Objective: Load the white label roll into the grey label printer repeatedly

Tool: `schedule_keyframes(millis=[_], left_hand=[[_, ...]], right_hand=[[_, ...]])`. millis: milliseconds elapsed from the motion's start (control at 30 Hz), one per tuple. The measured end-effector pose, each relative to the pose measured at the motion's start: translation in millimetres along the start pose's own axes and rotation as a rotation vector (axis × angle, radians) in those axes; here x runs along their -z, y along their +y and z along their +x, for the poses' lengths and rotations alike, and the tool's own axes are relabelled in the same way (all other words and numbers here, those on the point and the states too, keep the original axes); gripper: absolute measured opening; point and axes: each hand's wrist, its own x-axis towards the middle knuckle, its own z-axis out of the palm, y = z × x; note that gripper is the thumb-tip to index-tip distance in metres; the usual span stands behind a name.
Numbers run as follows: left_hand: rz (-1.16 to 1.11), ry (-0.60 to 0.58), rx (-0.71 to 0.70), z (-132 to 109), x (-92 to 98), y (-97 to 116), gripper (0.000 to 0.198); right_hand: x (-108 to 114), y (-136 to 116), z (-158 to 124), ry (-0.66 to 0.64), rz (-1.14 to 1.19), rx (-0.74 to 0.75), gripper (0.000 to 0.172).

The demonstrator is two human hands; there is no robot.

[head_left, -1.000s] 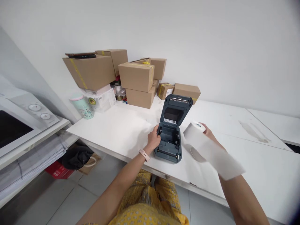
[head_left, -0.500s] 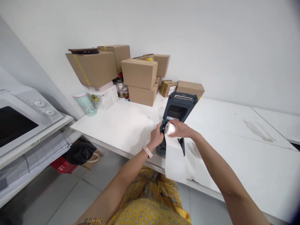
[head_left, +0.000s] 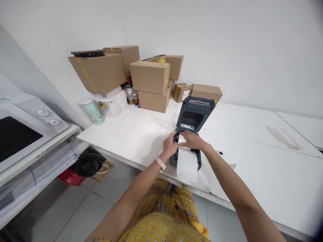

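Observation:
A dark grey label printer (head_left: pixel 196 114) stands on the table with its lid raised. My right hand (head_left: pixel 192 139) is closed over a white paper roll (head_left: pixel 182 138), which is inside the printer's lower body. A wide strip of paper (head_left: pixel 187 164) hangs from the roll over the printer's front toward the table edge. My left hand (head_left: pixel 170 145) is closed at the printer's left side, its fingers on the black roll holder (head_left: pixel 177 137) beside the roll's end. The wrist wears a pink band. My fingers hide part of the roll and the holder.
Stacked cardboard boxes (head_left: pixel 151 77) stand at the back against the wall. A mint tumbler (head_left: pixel 91 112) and a white microwave (head_left: pixel 30 124) are at the left. Another small white roll (head_left: pixel 221 153) lies right of the printer, partly behind my right forearm. The white table's (head_left: pixel 136 134) front edge is close to me.
My right hand has lowered the paper roll from above the printer into its body, between the holders. The roll's end now faces the left holder. My left hand stays at the printer's left side.

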Motion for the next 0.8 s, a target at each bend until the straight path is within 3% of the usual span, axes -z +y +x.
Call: schedule_keyframes(millis=[167, 267, 367, 500, 800], left_hand=[[0.024, 0.001, -0.011, -0.2, 0.3, 0.4, 0.062], [0.036, 0.002, -0.023, 0.1, -0.7, -0.6, 0.062], [0.039, 0.011, -0.019, 0.3, -1.5, -0.6, 0.062], [0.042, 0.015, -0.005, -0.4, -1.3, 1.6, 0.061], [0.044, 0.005, -0.029, 0.0, -2.5, -1.2, 0.060]], right_hand=[[-2.2, -12.7, -53.9, 0.275, 0.250, 0.044, 0.047], [-24.5, -31.5, -91.9, 0.307, 0.285, 0.076, 0.046], [-55.2, -55.1, -118.4, 0.403, 0.154, 0.101, 0.047], [-78.7, -76.6, -131.8, 0.498, 0.029, 0.094, 0.056], [-78.4, -82.5, -131.9, 0.530, 0.033, 0.067, 0.061]])
